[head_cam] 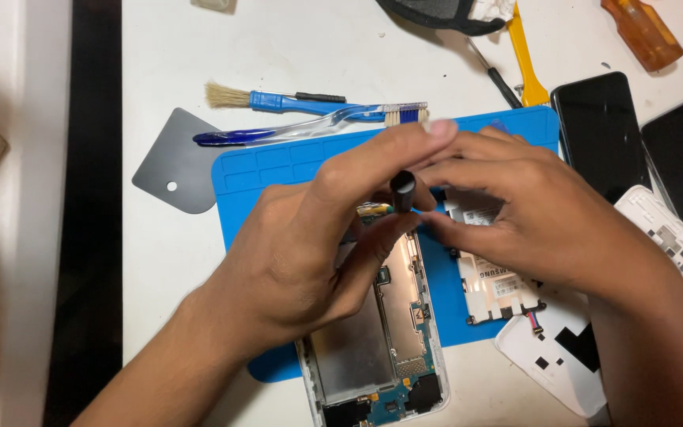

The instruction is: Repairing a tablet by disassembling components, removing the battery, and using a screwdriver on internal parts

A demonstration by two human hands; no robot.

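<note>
The opened tablet [381, 340] lies back-off on the blue work mat [278, 170], its lower end overhanging the mat onto the white tabletop [294, 47]. Metal shields and the circuit board are exposed along the frame.

The left hand [310, 253] pinches the black-capped tool [402, 190] between thumb and fingers, the shaft standing roughly upright over the top end of the tablet. The right hand [531, 213] reaches in from the right; its fingertips meet the tool near the cap. Whether its grip is pressed on the tool or only steadying it cannot be told, since the left hand covers the contact. The tool tip is hidden too; it probably sits at a screw or connector near the upper edge.

For this step:
- Keep the shaft vertical, so the tip does not slip across the board.
- Apply light downward pressure with one hand and turn or lever with the other.
- Rest the wrists on the mat for steadiness.

The removed battery [493, 285] lies just right of the tablet, its wires trailing; keep it away from the tip. A white back cover [555, 356], a dark phone [598, 130], a grey pry card [175, 162], a blue brush [278, 100] and a toothbrush [318, 125] lie around the mat.
</note>
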